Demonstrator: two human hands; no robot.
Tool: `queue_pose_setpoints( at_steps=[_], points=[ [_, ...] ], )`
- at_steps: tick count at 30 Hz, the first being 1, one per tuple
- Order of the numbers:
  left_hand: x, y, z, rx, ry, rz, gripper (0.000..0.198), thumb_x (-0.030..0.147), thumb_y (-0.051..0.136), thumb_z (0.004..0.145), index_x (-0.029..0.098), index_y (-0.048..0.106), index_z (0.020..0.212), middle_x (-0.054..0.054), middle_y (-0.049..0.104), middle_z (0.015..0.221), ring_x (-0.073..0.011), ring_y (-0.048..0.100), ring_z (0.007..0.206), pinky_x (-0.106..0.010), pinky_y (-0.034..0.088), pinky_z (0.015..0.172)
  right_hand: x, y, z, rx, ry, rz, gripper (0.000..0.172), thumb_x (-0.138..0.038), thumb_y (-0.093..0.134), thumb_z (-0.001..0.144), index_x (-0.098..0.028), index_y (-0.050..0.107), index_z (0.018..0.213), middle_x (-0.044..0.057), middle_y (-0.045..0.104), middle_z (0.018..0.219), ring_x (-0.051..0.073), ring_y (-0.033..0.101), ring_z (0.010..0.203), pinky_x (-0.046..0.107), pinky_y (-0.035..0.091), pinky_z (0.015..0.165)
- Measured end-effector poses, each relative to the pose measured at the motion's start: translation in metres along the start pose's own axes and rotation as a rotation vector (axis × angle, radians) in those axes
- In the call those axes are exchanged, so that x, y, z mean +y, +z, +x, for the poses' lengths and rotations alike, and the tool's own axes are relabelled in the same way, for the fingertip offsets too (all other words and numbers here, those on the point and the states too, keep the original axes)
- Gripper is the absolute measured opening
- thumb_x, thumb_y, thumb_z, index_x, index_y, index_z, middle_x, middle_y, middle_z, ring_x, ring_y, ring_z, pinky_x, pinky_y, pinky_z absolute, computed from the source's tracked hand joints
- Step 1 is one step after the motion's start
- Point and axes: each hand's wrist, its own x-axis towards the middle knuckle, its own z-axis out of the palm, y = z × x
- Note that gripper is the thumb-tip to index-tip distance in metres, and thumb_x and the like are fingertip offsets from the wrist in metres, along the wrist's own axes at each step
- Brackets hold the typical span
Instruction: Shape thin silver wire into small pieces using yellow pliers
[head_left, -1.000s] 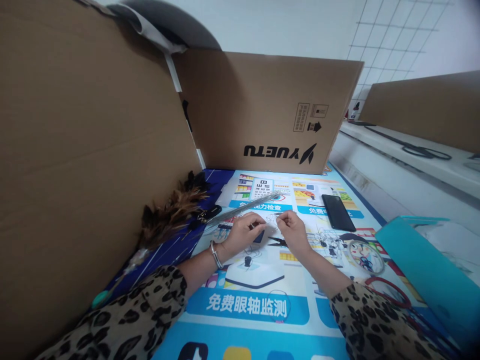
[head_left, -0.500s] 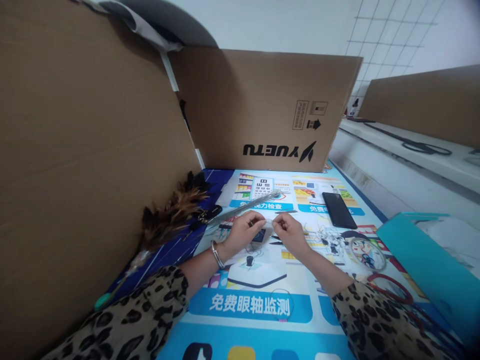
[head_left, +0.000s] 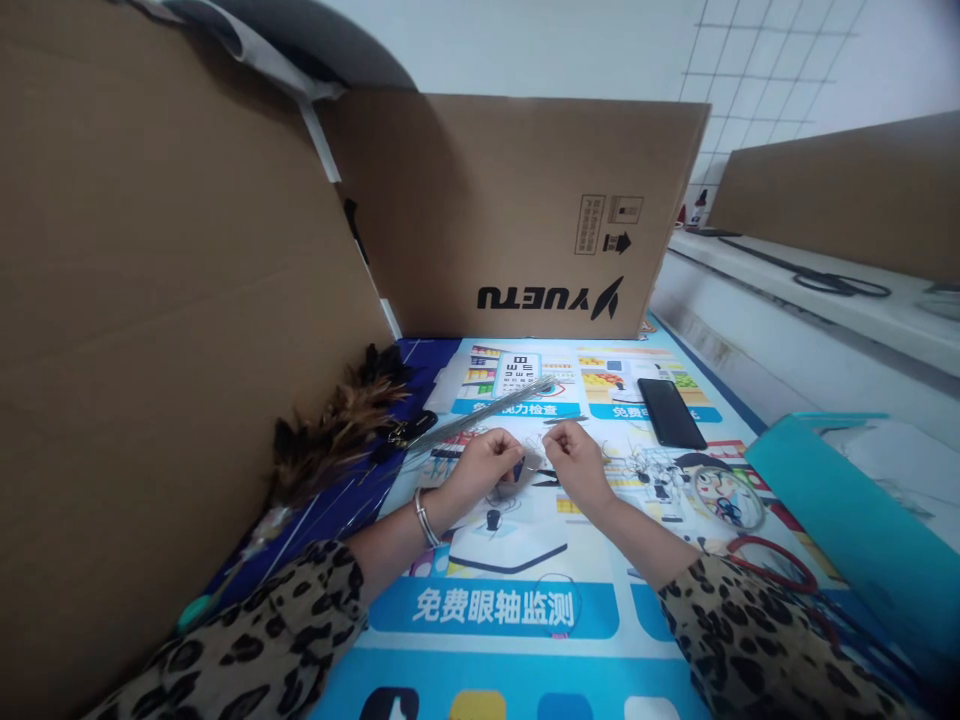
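Observation:
My left hand (head_left: pixel 484 466) and my right hand (head_left: pixel 576 458) meet over the printed mat (head_left: pixel 495 600), both pinched on a thin piece of wire (head_left: pixel 534 456) stretched between them. The wire is fine and hard to make out. A bundle of straight wires (head_left: pixel 487 415) lies just beyond my left hand. Black pliers (head_left: pixel 547 478) lie on the mat under my hands. A silver bangle sits on my left wrist.
Cardboard walls (head_left: pixel 172 300) stand to the left and behind. A brown feather duster (head_left: pixel 330 435) lies along the left wall. A black phone (head_left: pixel 670 412) rests at the right, then wire coils (head_left: pixel 724 497), a red ring (head_left: pixel 776 565) and a teal folder (head_left: pixel 847 520).
My hands have stayed close together on the wire, shifting slightly towards me. The camera has turned a little, moving the scene leftwards.

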Motion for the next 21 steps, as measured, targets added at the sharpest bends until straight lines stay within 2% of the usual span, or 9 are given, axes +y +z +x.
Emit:
queue_pose_setpoints(
  at_steps=[13, 16, 19, 21],
  points=[
    [0.002, -0.001, 0.000, -0.041, -0.020, -0.048, 0.023, 0.037, 0.055, 0.074, 0.015, 0.050, 0.072, 0.004, 0.051, 0.048, -0.0056, 0.044, 0.039, -0.016, 0.032, 0.039, 0.004, -0.001, 0.002, -0.034, -0.033, 0.003, 0.006, -0.024, 0.047, 0.072, -0.022, 0.050, 0.068, -0.004, 0.049, 0.058, 0.011, 0.043, 0.054, 0.023, 0.035, 0.052],
    [0.004, -0.001, 0.001, -0.043, -0.010, -0.072, 0.022, 0.034, 0.056, 0.074, 0.015, 0.052, 0.085, 0.005, 0.049, 0.050, -0.0050, 0.044, 0.038, -0.015, 0.031, 0.038, 0.004, -0.001, 0.003, -0.049, -0.028, 0.016, 0.005, -0.023, 0.047, 0.072, -0.022, 0.050, 0.067, -0.004, 0.048, 0.058, 0.011, 0.043, 0.053, 0.023, 0.034, 0.052],
    [0.009, -0.002, 0.000, -0.050, 0.013, -0.073, 0.031, 0.030, 0.056, 0.074, 0.016, 0.052, 0.101, 0.006, 0.049, 0.054, -0.0046, 0.043, 0.039, -0.015, 0.030, 0.038, 0.004, -0.001, 0.003, -0.061, -0.013, 0.035, 0.005, -0.024, 0.048, 0.071, -0.022, 0.051, 0.068, -0.005, 0.048, 0.057, 0.010, 0.043, 0.052, 0.023, 0.034, 0.050],
    [0.011, -0.002, -0.001, -0.066, 0.033, -0.039, 0.033, 0.029, 0.054, 0.075, 0.016, 0.054, 0.105, 0.005, 0.048, 0.053, -0.0046, 0.042, 0.039, -0.015, 0.030, 0.039, 0.004, -0.001, 0.003, -0.060, -0.008, 0.043, 0.005, -0.024, 0.048, 0.071, -0.022, 0.051, 0.067, -0.005, 0.047, 0.056, 0.011, 0.043, 0.052, 0.023, 0.033, 0.050]
  ],
)
